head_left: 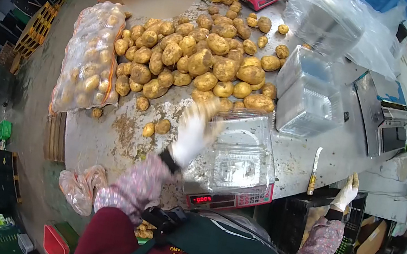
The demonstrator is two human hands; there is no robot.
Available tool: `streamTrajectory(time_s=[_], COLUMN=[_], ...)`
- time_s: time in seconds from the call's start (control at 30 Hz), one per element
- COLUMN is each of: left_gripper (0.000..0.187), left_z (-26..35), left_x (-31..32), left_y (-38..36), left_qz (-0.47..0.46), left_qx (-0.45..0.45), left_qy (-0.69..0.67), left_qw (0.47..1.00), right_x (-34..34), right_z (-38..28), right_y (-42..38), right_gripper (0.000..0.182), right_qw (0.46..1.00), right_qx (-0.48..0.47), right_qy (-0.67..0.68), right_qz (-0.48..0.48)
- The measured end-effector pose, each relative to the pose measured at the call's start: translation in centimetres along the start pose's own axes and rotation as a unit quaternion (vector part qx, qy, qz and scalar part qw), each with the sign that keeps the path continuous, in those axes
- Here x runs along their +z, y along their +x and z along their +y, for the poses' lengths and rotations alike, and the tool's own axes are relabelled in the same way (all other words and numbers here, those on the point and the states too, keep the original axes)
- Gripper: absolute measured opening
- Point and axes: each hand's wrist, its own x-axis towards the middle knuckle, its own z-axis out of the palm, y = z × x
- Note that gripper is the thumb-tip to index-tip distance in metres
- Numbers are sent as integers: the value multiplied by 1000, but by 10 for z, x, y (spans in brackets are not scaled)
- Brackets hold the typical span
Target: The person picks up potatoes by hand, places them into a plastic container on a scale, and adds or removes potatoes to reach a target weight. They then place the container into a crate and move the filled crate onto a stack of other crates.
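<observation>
Head view: left hand (193,132), white glove, motion-blurred, between potatoes (201,62) and clear container (241,158); can't tell if it grips anything. Container sits on red scale (236,201) at near edge of worktop (292,162). Potatoes heaped toward far edge, net sack (90,55) along left edge. Right hand (346,193), gloved, at near-right edge, fingers close together; grip unclear. Knife (314,171) lies just beside it, stacked containers (311,105) farther back.
</observation>
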Motion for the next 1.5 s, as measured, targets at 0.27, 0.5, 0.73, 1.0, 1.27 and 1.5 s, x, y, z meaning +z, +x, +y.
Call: streamTrajectory(time_s=[0.27, 0.5, 0.73, 1.0, 1.27, 1.5], left_gripper=[86, 56, 70, 52, 54, 33], left_z=[-132, -150, -115, -122, -116, -25], left_x=[103, 34, -16, 2, -5, -15], left_y=[131, 97, 27, -43, -59, -49], left_qz=[59, 42, 25, -37, -20, 45], left_qx=[-88, -317, -352, -198, -243, -349], left_qy=[81, -747, -852, -888, -876, -653], left_qw=[991, 583, 386, 414, 416, 671], right_x=[74, 118, 215, 274, 270, 253], right_z=[-106, -178, -231, -279, -274, -278], right_y=[-60, -107, -190, -272, -287, -309], right_gripper=[30, 33, 28, 26, 37, 89], right_qw=[992, 968, 871, 774, 773, 807], right_qx=[6, 31, 35, 30, 22, -24], right_qy=[41, 115, 121, 172, 91, 173], right_qz=[-117, -223, -474, -608, -627, -564])
